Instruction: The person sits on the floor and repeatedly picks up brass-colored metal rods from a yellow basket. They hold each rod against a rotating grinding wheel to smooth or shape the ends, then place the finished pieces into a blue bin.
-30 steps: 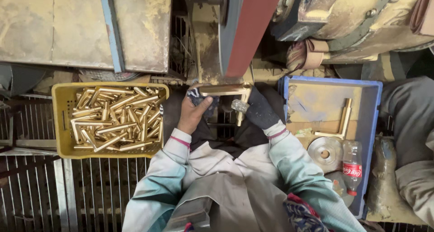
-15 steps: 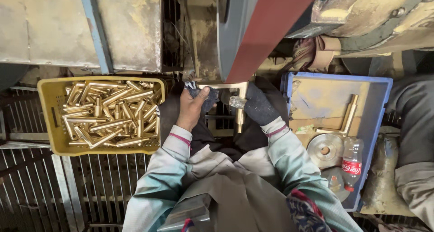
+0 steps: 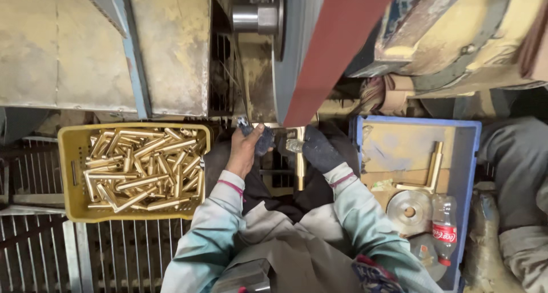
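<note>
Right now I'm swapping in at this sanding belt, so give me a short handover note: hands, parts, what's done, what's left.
Left hand: bare, grip closed on a dark rag by the belt.
Right hand: dark glove, holding a brass bar up near the red sanding belt.
Yellow crate, left: many brass pieces.
Blue crate, right: two brass bars, a metal disc, a bottle.
Done: apparently the two bars in the blue crate.
Left: likely the yellow crate's pile.

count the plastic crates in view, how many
2. A yellow crate full of brass pieces sits by the left hand; a blue crate with a brass piece, a metal disc and a bottle sits beyond the gloved right hand.
</note>
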The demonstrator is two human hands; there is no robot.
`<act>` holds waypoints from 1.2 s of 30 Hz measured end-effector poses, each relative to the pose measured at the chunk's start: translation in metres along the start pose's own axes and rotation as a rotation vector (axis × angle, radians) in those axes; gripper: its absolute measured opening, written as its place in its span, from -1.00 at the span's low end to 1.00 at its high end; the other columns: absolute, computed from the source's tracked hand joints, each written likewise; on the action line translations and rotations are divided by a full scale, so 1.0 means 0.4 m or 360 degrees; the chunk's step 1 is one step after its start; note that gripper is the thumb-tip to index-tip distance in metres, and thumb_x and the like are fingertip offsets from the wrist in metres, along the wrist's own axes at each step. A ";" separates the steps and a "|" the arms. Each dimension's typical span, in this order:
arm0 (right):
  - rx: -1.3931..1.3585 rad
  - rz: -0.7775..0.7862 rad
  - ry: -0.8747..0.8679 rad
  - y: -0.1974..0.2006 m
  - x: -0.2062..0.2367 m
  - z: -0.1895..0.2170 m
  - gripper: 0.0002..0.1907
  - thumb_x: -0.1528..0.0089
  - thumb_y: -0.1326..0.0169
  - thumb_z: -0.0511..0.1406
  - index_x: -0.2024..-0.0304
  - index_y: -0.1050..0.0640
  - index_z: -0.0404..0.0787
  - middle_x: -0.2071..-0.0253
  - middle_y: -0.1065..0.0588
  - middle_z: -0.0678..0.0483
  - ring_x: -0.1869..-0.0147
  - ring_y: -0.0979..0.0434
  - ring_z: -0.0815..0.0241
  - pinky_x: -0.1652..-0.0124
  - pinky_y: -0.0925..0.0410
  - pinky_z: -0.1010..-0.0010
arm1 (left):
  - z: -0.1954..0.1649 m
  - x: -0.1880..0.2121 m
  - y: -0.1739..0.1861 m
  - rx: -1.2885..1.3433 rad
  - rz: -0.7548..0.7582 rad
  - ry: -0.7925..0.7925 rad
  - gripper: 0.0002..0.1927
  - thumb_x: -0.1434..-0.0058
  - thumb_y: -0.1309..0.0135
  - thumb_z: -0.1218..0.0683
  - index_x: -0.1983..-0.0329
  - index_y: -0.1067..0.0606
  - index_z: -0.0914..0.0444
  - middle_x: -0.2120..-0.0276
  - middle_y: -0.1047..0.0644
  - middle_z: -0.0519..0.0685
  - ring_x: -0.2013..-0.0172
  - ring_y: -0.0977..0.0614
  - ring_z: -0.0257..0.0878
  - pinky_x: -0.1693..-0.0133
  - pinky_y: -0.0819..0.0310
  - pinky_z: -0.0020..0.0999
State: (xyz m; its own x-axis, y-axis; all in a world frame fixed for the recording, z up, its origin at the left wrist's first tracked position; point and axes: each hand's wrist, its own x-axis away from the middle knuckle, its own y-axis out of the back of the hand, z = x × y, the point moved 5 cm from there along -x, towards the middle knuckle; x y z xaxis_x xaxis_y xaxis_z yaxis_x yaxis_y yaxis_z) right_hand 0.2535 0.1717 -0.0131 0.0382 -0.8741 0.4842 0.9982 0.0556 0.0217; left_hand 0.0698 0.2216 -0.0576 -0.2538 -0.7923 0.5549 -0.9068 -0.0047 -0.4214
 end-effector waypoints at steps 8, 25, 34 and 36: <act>0.0437 -0.0187 0.0549 -0.012 0.106 0.079 -0.69 -0.26 -0.21 -0.41 -0.04 -0.51 -0.34 0.14 -0.58 0.00 0.08 -0.61 0.23 0.05 -0.48 0.36 | -0.040 0.106 -0.037 -0.0031 0.0242 -0.0467 -0.58 -0.33 -0.22 0.08 -0.11 -0.40 0.41 0.21 -0.59 0.06 0.28 -0.65 -0.19 0.24 -0.64 -0.23; 0.0521 -0.0681 0.1333 -0.060 0.528 0.110 -0.39 -0.21 -0.31 -0.45 -0.27 -0.40 -0.36 -0.14 -0.53 -0.08 -0.18 -0.59 0.10 -0.15 -0.47 0.35 | -0.023 0.555 0.098 -0.2369 -0.0308 -0.1193 -0.14 0.10 -0.43 -0.14 -0.23 -0.41 0.29 -0.24 -0.23 0.44 -0.19 -0.26 0.39 -0.11 -0.20 0.29; 0.0735 -0.0684 0.1381 -0.077 0.568 0.122 -0.38 -0.17 -0.36 -0.40 -0.25 -0.42 -0.33 -0.12 -0.54 -0.07 -0.17 -0.60 0.11 -0.13 -0.47 0.35 | -0.072 0.416 0.148 -0.1685 -0.0566 -0.1104 -0.50 -0.24 -0.29 0.08 -0.23 -0.45 0.21 -0.08 -0.55 0.14 -0.06 -0.60 0.13 -0.07 -0.51 -0.08; 0.0785 -0.0703 0.1384 -0.074 0.574 0.117 -0.37 -0.16 -0.37 -0.39 -0.24 -0.43 -0.32 -0.11 -0.54 -0.07 -0.17 -0.60 0.11 -0.13 -0.47 0.35 | -0.052 0.430 0.126 -0.1248 -0.0200 -0.1097 -0.45 -0.25 -0.31 0.16 -0.28 -0.39 0.24 -0.07 -0.52 0.13 -0.05 -0.58 0.05 -0.08 -0.50 -0.10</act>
State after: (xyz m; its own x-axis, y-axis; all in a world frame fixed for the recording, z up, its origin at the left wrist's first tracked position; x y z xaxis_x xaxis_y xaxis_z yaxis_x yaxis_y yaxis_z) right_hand 0.2305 -0.0083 0.1384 -0.1062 -0.8957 -0.4318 0.8110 -0.3292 0.4835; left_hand -0.0268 0.0978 0.0315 -0.1195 -0.9904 -0.0699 -0.9397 0.0902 0.3298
